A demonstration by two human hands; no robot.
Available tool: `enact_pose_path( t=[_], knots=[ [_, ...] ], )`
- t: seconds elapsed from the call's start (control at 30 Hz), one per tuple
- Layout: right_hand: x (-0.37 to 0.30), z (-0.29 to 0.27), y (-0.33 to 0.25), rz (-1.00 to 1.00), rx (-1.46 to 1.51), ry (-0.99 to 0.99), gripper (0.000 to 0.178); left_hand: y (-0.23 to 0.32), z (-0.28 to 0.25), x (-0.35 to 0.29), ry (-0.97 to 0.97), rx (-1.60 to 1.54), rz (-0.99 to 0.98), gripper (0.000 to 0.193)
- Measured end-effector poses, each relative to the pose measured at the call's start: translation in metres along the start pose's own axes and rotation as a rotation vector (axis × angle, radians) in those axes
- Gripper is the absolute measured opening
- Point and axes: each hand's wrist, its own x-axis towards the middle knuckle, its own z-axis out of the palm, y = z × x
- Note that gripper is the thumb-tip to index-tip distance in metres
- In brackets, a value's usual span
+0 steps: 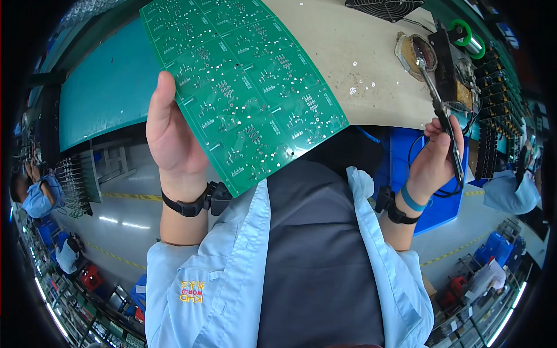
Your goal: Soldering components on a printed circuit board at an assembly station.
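A large green circuit board panel (243, 87) with many solder points is held tilted over the bench's front edge. My left hand (174, 130) grips it by its left edge, thumb along the side and the other fingers hidden beneath. In my right hand (436, 152) is a soldering iron (445, 124), held like a pen with its cable hanging below. The iron's tip reaches into a round, brown-stained dish (415, 55) at the right of the bench. Beside that dish stands a solder spool (467, 39) with green rims.
The beige bench top (325, 35) carries small solder specks. A black fan grille (385, 7) sits at the back. Left lies a teal mat (104, 95); a blue bin (432, 203) stands below my right hand. Racks of parts (500, 95) line the right. Other people work farther off.
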Motion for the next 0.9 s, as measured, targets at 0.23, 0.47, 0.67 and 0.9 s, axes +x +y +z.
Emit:
enact_pose_path(
  t=[0.23, 0.47, 0.67, 0.9],
  knots=[
    [-0.017, -0.001, -0.041, 0.095, 0.316, -0.336, 0.058, 0.002, 0.004, 0.018, -0.06, 0.058, 0.025, 0.043],
    [-0.026, 0.009, -0.047, 0.192, 0.306, -0.439, 0.059, 0.004, 0.003, 0.026, -0.069, 0.072, 0.049, 0.044],
    [-0.028, 0.012, -0.045, 0.232, 0.309, -0.492, 0.06, 0.004, 0.004, 0.024, -0.07, 0.093, 0.046, 0.039],
    [-0.029, 0.013, -0.043, 0.23, 0.32, -0.535, 0.06, 0.005, -0.002, 0.024, -0.134, 0.039, 0.017, 0.046]
  ],
)
